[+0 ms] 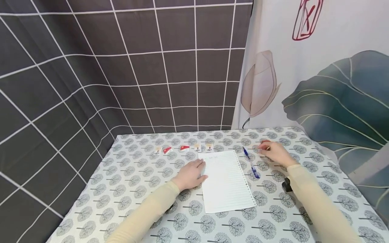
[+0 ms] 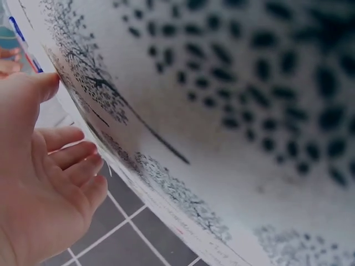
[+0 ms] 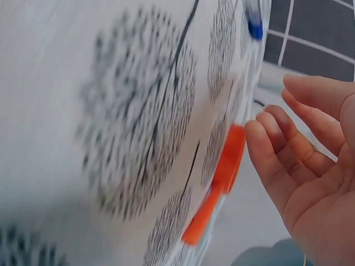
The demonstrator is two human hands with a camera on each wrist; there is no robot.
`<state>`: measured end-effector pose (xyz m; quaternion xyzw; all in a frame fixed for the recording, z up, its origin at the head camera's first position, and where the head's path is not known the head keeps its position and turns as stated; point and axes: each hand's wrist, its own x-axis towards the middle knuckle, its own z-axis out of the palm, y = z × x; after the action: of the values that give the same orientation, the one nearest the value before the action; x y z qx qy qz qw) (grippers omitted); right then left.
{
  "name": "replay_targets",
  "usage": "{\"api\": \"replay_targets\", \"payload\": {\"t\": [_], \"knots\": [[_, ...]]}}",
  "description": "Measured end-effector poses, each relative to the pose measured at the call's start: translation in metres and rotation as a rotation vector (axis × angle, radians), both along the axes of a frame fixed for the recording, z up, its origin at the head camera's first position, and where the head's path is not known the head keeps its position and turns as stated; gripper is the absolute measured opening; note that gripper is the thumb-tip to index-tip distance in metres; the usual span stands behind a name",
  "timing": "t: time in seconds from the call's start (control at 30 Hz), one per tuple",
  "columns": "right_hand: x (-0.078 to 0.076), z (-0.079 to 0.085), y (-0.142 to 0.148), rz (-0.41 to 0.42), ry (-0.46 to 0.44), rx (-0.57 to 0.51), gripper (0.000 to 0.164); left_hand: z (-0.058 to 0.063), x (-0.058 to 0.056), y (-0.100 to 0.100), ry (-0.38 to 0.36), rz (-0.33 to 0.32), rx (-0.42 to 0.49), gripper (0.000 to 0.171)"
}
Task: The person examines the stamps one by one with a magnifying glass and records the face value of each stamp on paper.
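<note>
A lined loose-leaf sheet (image 1: 226, 182) with punched holes down its right side lies on the table, faint marks near its top. My left hand (image 1: 189, 173) rests at the sheet's left edge with fingers stretched out, holding nothing. To the right of the paper lies a blue pen (image 1: 251, 163). Beyond the pen, my right hand (image 1: 276, 152) hovers low over the cloth, its fingers loosely bent and thumb apart. In the right wrist view, an orange flat object (image 3: 226, 163) lies close by the fingertips; whether they touch it I cannot tell. Its kind is unclear.
Several small cards or stickers, among them a red and white one (image 1: 167, 150) and a pale one with a figure (image 1: 209, 147), lie in a row behind the sheet. A tree-patterned cloth (image 1: 130, 189) covers the table. Dark gridded curtain (image 1: 179, 67) hangs behind.
</note>
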<state>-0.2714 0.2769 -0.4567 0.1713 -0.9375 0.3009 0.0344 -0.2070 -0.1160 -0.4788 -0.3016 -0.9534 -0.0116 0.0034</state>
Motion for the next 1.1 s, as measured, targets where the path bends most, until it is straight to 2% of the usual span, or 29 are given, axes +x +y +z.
{"api": "replay_targets", "payload": {"t": [0.1,0.2,0.43,0.63,0.83,1.1], "knots": [[0.003,0.002,0.011,-0.028,0.008,0.003,0.029,0.0,-0.005,-0.005,0.004,0.003,-0.012,0.066],[0.008,0.004,0.021,-0.058,-0.024,-0.01,0.032,0.0,-0.008,-0.012,0.015,0.013,-0.019,0.066],[0.019,0.005,0.043,-0.111,-0.047,-0.004,0.032,0.007,-0.016,-0.032,0.065,0.023,-0.031,0.063],[0.025,0.003,0.058,-0.173,-0.065,0.027,0.035,0.013,-0.033,-0.042,0.087,0.047,-0.02,0.061],[0.022,0.0,0.06,-0.188,-0.09,0.036,0.037,0.014,-0.05,-0.041,0.121,0.071,-0.02,0.061],[0.021,-0.007,0.063,-0.156,-0.157,0.035,0.044,0.019,-0.056,-0.032,0.049,0.133,0.003,0.063]]}}
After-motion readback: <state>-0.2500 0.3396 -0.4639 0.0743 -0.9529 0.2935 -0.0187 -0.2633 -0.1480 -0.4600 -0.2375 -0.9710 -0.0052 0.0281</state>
